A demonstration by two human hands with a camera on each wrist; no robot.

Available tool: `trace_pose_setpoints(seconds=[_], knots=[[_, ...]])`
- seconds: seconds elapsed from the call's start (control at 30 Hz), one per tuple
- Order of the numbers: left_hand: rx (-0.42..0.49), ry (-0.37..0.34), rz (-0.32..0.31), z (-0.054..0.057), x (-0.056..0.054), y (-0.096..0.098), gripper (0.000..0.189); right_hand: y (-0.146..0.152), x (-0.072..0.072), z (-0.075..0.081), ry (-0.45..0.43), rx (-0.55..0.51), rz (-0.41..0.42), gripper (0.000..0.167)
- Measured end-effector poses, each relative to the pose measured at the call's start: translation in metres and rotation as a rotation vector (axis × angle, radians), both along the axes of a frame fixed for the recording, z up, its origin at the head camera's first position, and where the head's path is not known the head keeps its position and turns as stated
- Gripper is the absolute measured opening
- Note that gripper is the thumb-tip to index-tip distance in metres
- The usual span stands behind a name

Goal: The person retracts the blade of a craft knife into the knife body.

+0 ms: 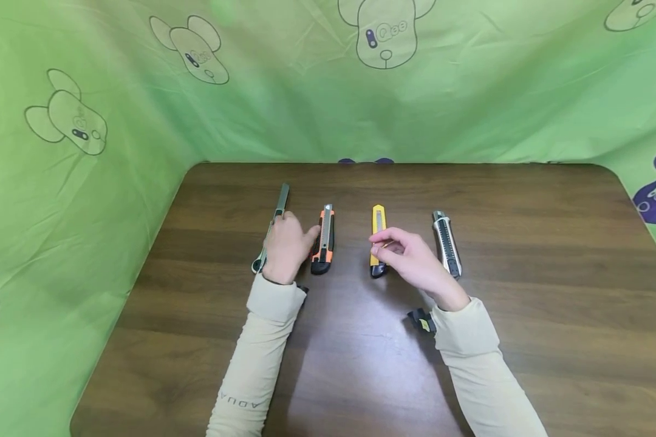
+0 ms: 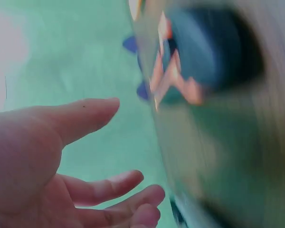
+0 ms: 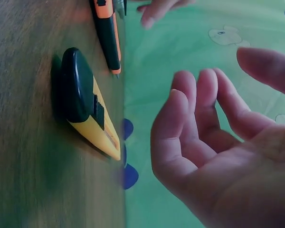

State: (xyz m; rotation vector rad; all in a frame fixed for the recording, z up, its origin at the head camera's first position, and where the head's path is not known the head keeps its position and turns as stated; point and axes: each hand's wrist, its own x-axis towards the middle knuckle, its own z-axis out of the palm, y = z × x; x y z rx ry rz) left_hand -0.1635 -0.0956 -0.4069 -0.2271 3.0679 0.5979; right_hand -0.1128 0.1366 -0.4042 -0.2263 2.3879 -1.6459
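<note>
Several utility knives lie in a row on a brown wooden table. Over the leftmost, a slim grey-green knife with a long blade-like end, hovers my left hand, partly hiding it. That hand's thumb and fingers are apart, with nothing between them in the left wrist view. Beside its thumb is an orange-and-black utility knife, blurred in the left wrist view. My right hand is above a yellow utility knife with a black end; its fingers are loosely bent and hold nothing.
To the right lies a white-and-black utility knife, partly behind my right hand. The table has rounded far corners. Green cloth printed with cartoon heads hangs behind it and along the sides.
</note>
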Motion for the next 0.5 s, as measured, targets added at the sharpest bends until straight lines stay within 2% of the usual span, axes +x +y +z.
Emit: trace_pose_setpoints(seconds=[0.1,0.23,0.37,0.5], knots=[[-0.004,-0.013,0.052,0.000,0.001,-0.022,0.061,-0.002,0.001,-0.001,0.036,0.056,0.040,0.026],[-0.010,-0.081,0.084,-0.005,0.002,-0.046,0.061,-0.008,0.003,-0.004,0.138,0.193,0.100,0.023],[-0.043,-0.142,0.060,-0.011,0.004,-0.057,0.053,-0.016,0.007,-0.008,0.261,0.336,0.149,0.022],[-0.059,-0.148,0.036,-0.012,0.005,-0.061,0.033,-0.027,0.011,-0.012,0.336,0.425,0.154,0.023]])
